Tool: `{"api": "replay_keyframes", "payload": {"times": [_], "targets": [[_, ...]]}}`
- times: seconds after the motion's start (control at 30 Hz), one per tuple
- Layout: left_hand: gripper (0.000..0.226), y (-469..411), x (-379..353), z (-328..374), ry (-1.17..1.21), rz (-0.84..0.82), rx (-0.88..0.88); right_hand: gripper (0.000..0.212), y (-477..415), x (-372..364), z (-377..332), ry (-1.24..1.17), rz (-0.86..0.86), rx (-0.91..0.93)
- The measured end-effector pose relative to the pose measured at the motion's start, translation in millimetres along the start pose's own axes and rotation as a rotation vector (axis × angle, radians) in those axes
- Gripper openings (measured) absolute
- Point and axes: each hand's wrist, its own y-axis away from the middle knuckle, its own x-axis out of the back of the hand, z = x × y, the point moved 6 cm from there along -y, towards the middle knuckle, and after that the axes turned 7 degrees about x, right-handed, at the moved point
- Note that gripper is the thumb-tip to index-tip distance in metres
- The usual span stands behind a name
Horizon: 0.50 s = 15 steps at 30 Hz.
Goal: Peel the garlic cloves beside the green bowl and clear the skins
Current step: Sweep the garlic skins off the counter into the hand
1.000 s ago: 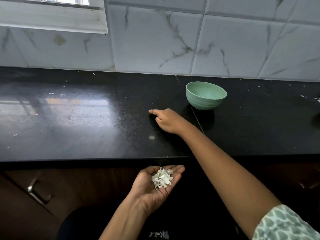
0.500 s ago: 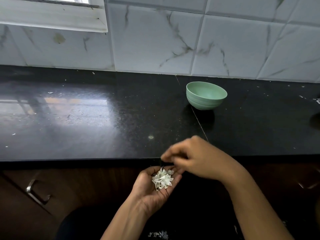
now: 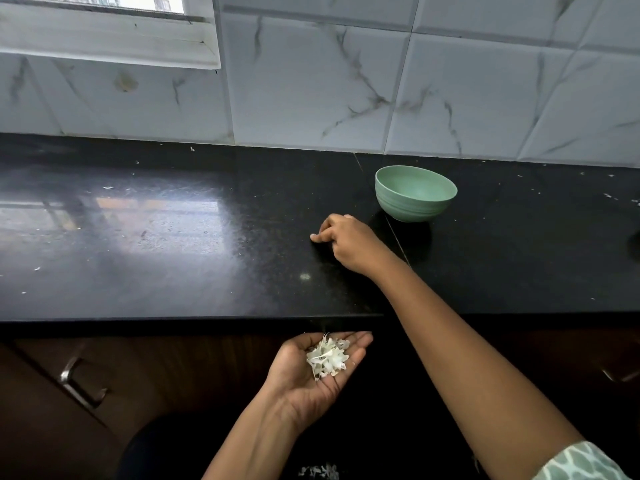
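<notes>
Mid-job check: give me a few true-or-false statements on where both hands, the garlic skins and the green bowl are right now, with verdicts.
1. The left hand carries a pile of garlic skins in its upturned palm. True.
2. The right hand is reaching inside the green bowl. False: it is down on the black counter, left of the bowl and apart from it, with its fingers curled at the surface.
3. The green bowl stands upright on the counter, near the tiled wall. True.
4. The left hand rests on top of the counter. False: it is held below the counter's front edge, in front of the dark cabinet.
</notes>
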Motion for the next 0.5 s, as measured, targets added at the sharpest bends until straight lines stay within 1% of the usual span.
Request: {"api": "replay_keyframes", "payload": {"times": [0.1,0.13,0.2,0.27,0.37,0.4,0.43,0.5], "targets": [[0.046,-0.7,0.3,0.4,-0.001,-0.005,0.002,0.047,15.1,6.3,-6.3,-0.069,0.039,0.023],[0.047,-1.2,0.5,0.5,0.001,-0.004,0.003,0.048,20.0,10.5,-6.3,-0.125,0.065,0.0],[0.048,-1.5,0.4,0.5,0.004,-0.007,0.003,0.045,24.6,19.8,1.5,-0.241,0.145,-0.106],[0.049,-1.3,0.1,0.5,0.005,-0.004,0.0,0.044,17.7,22.3,7.2,-0.261,0.181,-0.141],[0.05,-1.1,-0.1,0.3,0.005,-0.001,-0.006,0.051,2.5,8.6,-2.8,-0.105,0.034,-0.049],[0.05,-1.3,0.1,0.1,0.006,0.0,-0.006,0.05,0.9,6.4,-5.2,-0.073,0.019,-0.03],[0.051,-1.6,0.4,-0.1,0.008,0.002,-0.006,0.047,2.2,7.5,-6.5,-0.085,0.014,-0.016],[0.051,-1.8,1.0,0.0,0.005,-0.001,-0.004,0.046,12.4,13.2,-6.8,-0.245,-0.008,-0.004]]}}
